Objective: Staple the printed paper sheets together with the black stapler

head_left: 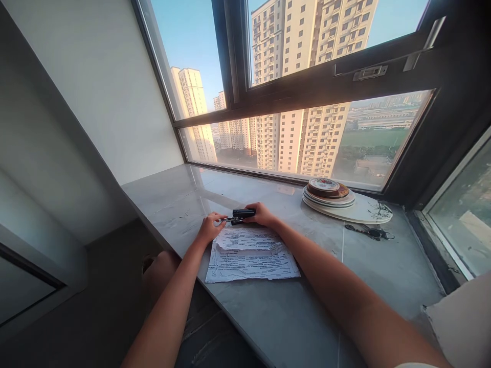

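Observation:
A black stapler lies between my hands just above the counter, its top arm lifted apart from its lower part. My right hand is closed around its right end. On the other side, my left hand pinches a slim metal part that sticks out at the stapler's left end. Whether loose staples are in those fingers is too small to tell. Directly below both hands, printed papers lie on the counter, with a torn or folded sheet across the upper part.
The grey marble-like counter runs along the window. At the right stands a stack of plates on a white oval board. Keys with a dark fob lie nearby. The counter's front edge drops off at the left.

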A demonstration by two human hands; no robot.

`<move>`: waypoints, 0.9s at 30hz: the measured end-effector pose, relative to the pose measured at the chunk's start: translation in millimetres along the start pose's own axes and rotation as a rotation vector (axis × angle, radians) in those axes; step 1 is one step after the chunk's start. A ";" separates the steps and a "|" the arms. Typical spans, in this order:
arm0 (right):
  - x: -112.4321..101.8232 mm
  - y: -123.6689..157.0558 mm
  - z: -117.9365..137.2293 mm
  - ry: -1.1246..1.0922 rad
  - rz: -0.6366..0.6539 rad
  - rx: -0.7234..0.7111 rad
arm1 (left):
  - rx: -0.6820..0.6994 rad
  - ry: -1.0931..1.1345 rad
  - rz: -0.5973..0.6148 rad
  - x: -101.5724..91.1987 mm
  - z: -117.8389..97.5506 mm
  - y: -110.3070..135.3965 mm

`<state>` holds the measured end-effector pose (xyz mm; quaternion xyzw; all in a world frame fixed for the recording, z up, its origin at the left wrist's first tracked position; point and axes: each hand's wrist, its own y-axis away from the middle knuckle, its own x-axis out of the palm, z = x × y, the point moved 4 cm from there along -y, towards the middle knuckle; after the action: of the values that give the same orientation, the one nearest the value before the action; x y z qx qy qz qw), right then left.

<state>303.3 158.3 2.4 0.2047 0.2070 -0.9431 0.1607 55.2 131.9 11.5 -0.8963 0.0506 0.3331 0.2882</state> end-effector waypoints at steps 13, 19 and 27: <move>-13.4 10.0 15.9 -0.371 0.117 0.055 | 0.022 0.353 0.107 1.2 -12.6 4.3; 2.9 5.2 42.1 -0.266 0.316 -0.062 | 0.052 0.244 0.109 5.6 -10.0 0.5; 11.4 4.2 40.8 -0.127 0.376 -0.097 | 0.087 0.149 0.138 6.7 -15.5 0.6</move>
<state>282.0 133.5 29.7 0.1717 0.1999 -0.8964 0.3565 69.1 123.5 16.5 -0.8998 0.1477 0.2818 0.2986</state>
